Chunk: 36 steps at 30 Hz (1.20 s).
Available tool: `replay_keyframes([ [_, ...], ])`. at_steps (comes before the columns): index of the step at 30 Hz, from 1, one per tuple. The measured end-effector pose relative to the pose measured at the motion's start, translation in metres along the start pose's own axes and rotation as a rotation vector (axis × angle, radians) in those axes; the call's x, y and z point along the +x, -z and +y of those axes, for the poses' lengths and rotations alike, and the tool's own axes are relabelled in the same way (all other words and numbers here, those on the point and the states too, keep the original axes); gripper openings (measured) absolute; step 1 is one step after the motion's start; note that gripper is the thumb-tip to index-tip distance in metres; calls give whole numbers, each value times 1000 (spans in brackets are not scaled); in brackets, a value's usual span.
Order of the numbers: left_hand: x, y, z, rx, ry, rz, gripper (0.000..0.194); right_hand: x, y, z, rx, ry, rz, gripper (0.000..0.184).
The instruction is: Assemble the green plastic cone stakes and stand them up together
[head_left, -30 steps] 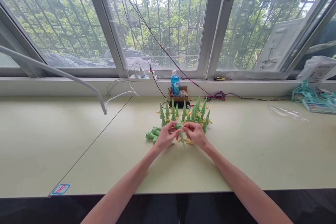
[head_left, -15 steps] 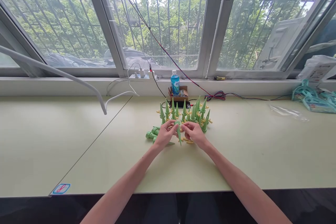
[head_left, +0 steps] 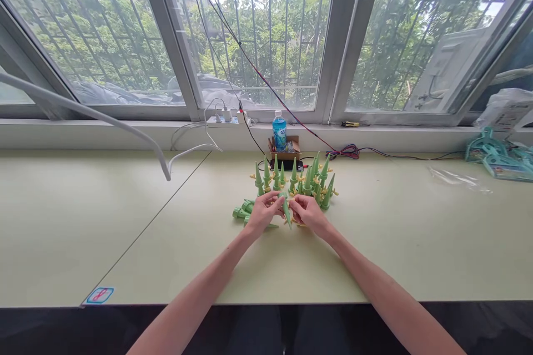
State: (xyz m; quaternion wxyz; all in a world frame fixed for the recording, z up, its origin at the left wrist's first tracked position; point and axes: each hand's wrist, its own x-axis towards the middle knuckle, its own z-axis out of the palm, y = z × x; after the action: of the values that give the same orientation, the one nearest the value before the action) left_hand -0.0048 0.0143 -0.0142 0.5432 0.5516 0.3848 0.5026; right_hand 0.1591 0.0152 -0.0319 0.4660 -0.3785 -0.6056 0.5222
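My left hand (head_left: pixel 265 212) is closed around the wide end of a green watering spike (head_left: pixel 287 213), whose tip slants down toward the table. Against the side of that spike, my right hand (head_left: pixel 308 213) pinches a small yellow valve (head_left: pixel 291 198), mostly covered by the fingertips. Behind both hands stand several green watering spikes (head_left: pixel 307 182) with points up and yellow valves on their sides. Beside my left hand, several green spikes (head_left: pixel 240 213) lie on their sides. Loose yellow valves (head_left: pixel 300 225) lie partly hidden under my right hand.
A blue bottle (head_left: pixel 279 132) rises from a small cardboard box (head_left: pixel 292 153) at the table's back, with a dark phone (head_left: pixel 295 166) before it. Coiled cables (head_left: pixel 348 151) lie to the right, near a clear plastic bag (head_left: pixel 458 179) and teal plastic items (head_left: pixel 491 152). A white arm (head_left: pixel 125 128) overhangs the left.
The spike in my left hand has turned and tilted slightly between my hands. My right fingertips stay at its side. The whole view has shifted a little.
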Motion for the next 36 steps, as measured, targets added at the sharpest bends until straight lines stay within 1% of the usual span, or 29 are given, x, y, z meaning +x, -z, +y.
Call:
replay_keyframes([
  [2, 0, 2, -1, -57, 46, -23, 39, 0, 0, 2, -40, 38, -1, 39],
  [4, 1, 4, -1, -127, 103, -57, 38, -1, 1, 2, -126, 102, 13, 37],
  [9, 2, 9, 2, -311, 290, -116, 32, -2, 4, -4, -400, 331, 59, 34],
  [12, 3, 10, 2, -359, 345, -121, 30, -2, 4, -7, -444, 372, 51, 32],
  [14, 3, 9, 2, -361, 333, -98, 31, -2, 4, -6, -433, 353, 51, 33],
  [17, 2, 6, 2, -298, 260, -87, 36, -2, 4, -1, -372, 281, 61, 35],
  [20, 1, 3, 2, -164, 114, -89, 38, -2, 3, 3, -254, 171, 39, 35],
  [23, 0, 1, 0, 4, -44, -33, 38, 0, 1, 4, -81, 50, 10, 37],
  [25, 0, 1, 0, 79, -102, -18, 37, 1, -1, 3, 40, -13, -7, 39],
  [27, 0, 0, 0, 106, -119, -14, 36, 1, -2, 2, 105, -29, -18, 40],
  [29, 0, 0, 0, 98, -107, -8, 36, 1, -3, 1, 125, -23, -23, 41],
  [33, 0, 2, 0, 34, -48, -13, 37, 0, -3, 0, 124, -11, -24, 41],
  [36, 1, 3, -3, -74, 23, -46, 38, 0, -3, 1, 106, 11, -17, 39],
])
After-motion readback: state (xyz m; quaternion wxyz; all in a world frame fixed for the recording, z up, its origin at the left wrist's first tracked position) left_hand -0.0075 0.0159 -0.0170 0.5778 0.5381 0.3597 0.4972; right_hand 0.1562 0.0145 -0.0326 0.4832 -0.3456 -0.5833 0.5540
